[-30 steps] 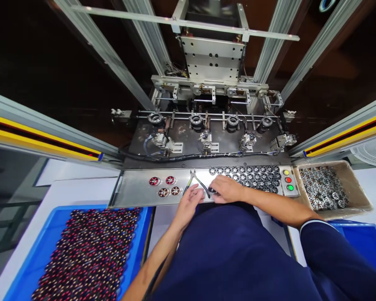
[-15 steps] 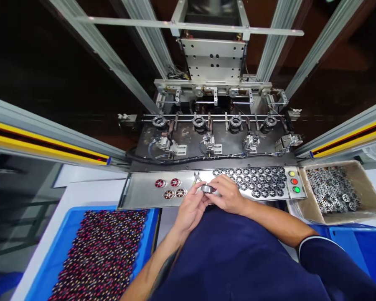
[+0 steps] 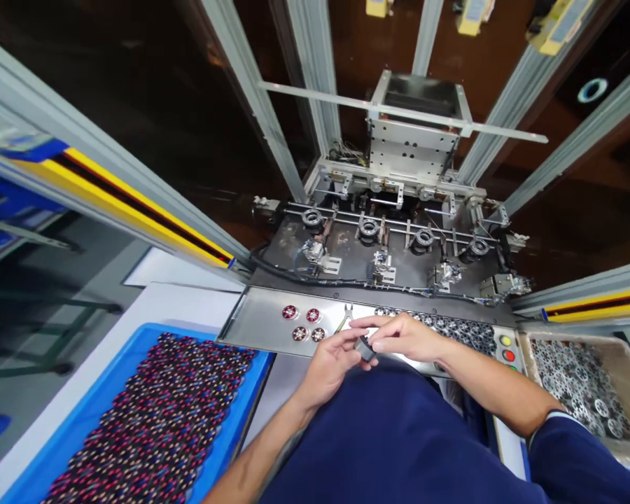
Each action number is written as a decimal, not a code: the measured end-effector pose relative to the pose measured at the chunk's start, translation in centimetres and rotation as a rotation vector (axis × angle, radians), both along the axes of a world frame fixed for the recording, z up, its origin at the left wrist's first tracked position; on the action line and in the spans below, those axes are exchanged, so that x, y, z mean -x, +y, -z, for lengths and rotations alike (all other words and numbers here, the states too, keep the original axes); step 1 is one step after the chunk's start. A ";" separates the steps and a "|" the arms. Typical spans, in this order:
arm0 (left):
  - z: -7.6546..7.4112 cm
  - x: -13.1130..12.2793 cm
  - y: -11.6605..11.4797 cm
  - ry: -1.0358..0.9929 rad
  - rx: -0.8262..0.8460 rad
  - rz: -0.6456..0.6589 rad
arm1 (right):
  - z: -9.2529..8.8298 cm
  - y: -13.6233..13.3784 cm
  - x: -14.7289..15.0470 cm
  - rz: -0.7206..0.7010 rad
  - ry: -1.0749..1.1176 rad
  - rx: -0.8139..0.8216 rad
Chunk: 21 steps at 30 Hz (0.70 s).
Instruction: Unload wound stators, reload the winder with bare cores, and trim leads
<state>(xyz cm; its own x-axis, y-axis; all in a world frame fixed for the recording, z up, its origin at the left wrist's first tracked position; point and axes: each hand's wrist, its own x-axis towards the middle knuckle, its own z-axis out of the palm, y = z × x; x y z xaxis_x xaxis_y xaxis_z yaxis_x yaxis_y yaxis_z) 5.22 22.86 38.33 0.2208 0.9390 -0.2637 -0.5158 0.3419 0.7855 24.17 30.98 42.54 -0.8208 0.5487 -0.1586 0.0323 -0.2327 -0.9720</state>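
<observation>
Just in front of the metal tray, I hold a small dark grey round metal part (image 3: 366,349) between both hands. My left hand (image 3: 330,365) is closed around its left side, thumb and fingers on the rim. From the right, my right hand (image 3: 408,337) pinches it at the top, and its fingers hide some of the part. Behind the hands, a pair of cutting pliers (image 3: 343,320) lies on the metal tray (image 3: 257,312). Several red-wound motor stators (image 3: 313,316) sit on the tray's left side. Rows of dark and silver slotted cores (image 3: 465,332) stand on its right, partly behind my right hand.
A blue bin (image 3: 144,339) of wound stators stands at left. At right is a lined box (image 3: 622,364) of loose metal cores. Beyond the tray, a machine bed carries ring fixtures (image 3: 368,229). Push buttons (image 3: 509,355) sit at the tray's right end. Yellow-striped posts (image 3: 152,210) flank the opening.
The view has swung left, so the machine appears farther right and lower. The round part has been tilted between my hands; my right hand now grips it from above.
</observation>
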 end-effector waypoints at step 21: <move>-3.1 3.8 3.6 -0.048 -0.090 0.051 | -2.8 6.1 4.5 -0.356 0.070 0.062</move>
